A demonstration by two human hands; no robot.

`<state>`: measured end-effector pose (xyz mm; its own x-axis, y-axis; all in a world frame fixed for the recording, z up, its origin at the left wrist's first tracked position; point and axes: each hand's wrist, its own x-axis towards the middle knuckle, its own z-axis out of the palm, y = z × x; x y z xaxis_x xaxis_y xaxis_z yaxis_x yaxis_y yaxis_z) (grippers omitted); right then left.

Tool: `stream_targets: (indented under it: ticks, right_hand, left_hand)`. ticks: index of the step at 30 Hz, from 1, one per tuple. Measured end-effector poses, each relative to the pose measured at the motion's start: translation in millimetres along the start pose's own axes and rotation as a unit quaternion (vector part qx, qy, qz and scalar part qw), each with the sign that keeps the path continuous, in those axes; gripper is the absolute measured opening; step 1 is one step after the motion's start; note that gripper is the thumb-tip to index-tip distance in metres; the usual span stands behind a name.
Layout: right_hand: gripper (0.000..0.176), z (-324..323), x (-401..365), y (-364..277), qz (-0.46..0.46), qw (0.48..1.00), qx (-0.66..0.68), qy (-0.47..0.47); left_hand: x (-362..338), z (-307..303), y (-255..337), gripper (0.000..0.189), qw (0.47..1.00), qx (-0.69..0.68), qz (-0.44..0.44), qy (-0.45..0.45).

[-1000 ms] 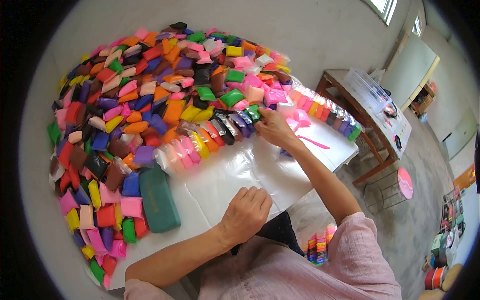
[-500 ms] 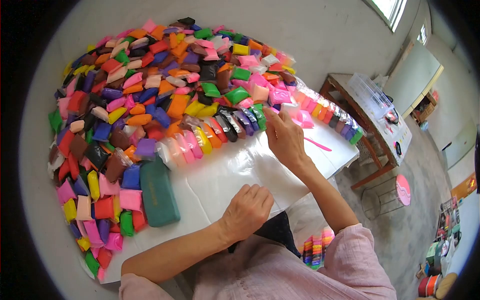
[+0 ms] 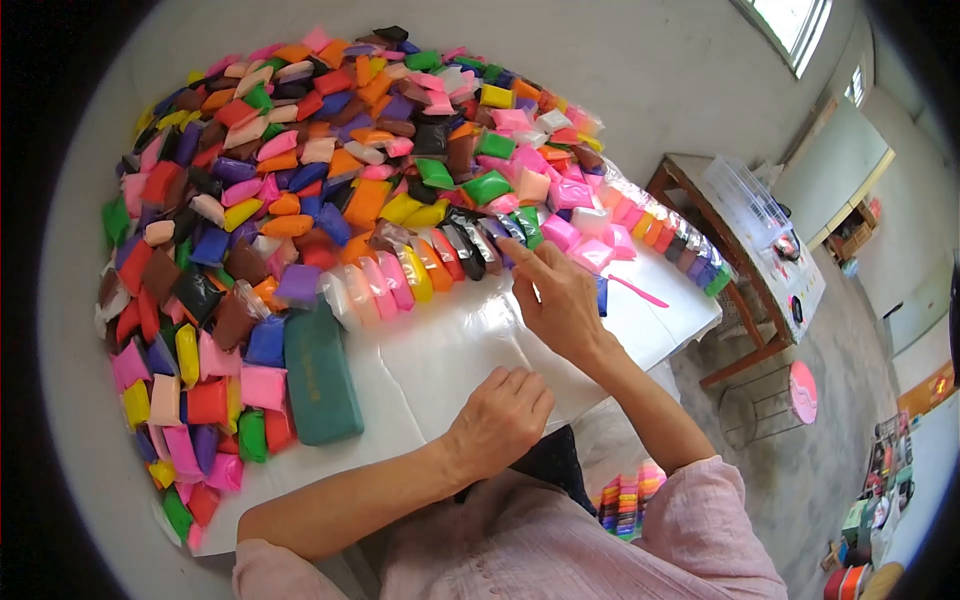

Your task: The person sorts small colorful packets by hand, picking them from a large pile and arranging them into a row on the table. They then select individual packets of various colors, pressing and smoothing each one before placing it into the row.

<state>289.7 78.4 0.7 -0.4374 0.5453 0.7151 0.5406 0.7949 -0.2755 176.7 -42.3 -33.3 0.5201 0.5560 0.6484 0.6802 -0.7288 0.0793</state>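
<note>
My left hand (image 3: 500,420) is closed in a loose fist over the white sheet, with nothing visible in it. The index finger of my right hand (image 3: 555,300) is stretched out to the purple packet (image 3: 497,232) near the right end of a curved packet row; its fingers are partly apart. A green packet (image 3: 528,226) ends that row. Just right of my right hand, a blue packet (image 3: 601,297) shows partly; whether the hand touches it is unclear. A teal block (image 3: 322,375) lies by the row's left end.
A large heap of colourful packets (image 3: 285,225) covers the left and back of the white sheet (image 3: 430,370). Another row of packets (image 3: 665,235) and a pink stick (image 3: 638,291) lie at the right. Beyond stand a wooden table (image 3: 735,250) and a stool (image 3: 803,392).
My right hand has moved slightly left and down, its index finger now more stretched out. The blue packet beside it has come into view. My left hand remains a fist.
</note>
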Motion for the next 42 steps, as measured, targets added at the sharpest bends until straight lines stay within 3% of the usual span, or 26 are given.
stream_targets:
  ticks: [10,42]
  right_hand:
    - [0.04,7,3,-9,-0.023,0.999,0.008,-0.033]
    - [0.042,21,12,-32,-0.046,0.992,0.033,-0.11]
  left_hand:
    - [-3,-1,1,0.016,0.999,0.02,-0.003,-0.037]
    - [-4,0,1,0.016,0.999,0.037,0.007,-0.02]
